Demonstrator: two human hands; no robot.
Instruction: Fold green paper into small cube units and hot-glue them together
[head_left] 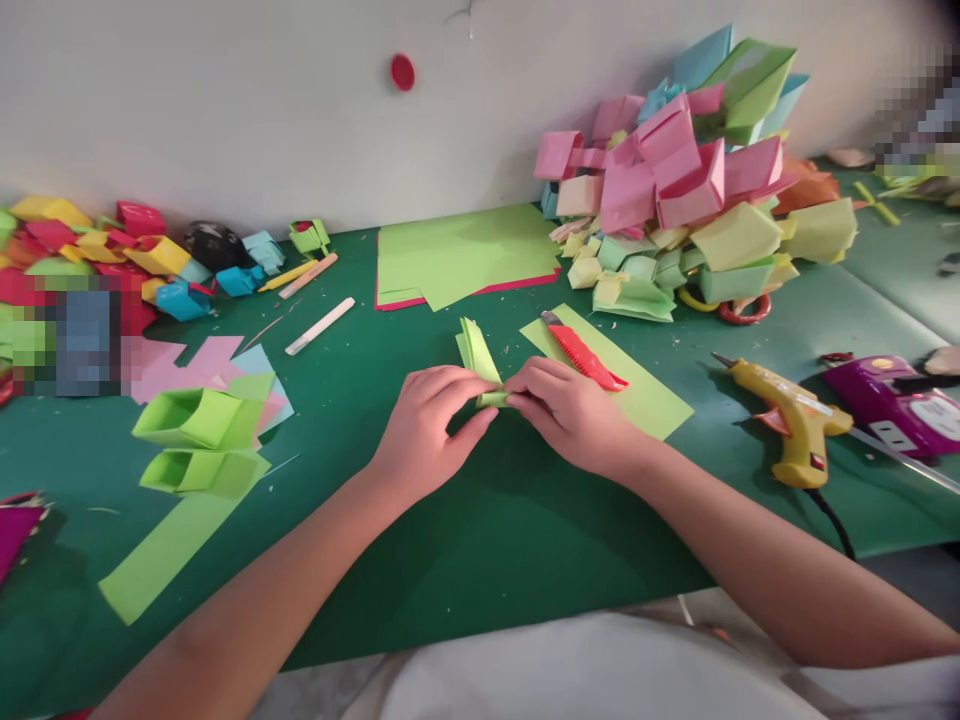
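A small folded green paper piece (493,398) is pinched between my hands over the middle of the green table. My left hand (435,415) is closed on its left end, thumb and fingertips together. My right hand (574,408) pinches the right end. Just behind my left fingertips stands a folded green strip (477,347); whether it joins the held piece is hard to see. Beyond my right hand a red box cutter (585,352) lies on a flat green sheet (651,392).
Green sheets (465,255) lie against the wall. Folded paper boxes (660,180) are piled back right, with more (157,255) back left. A yellow glue gun (796,415) and purple device (892,400) sit at right. Green boxes (199,418) and a marker (320,326) lie left.
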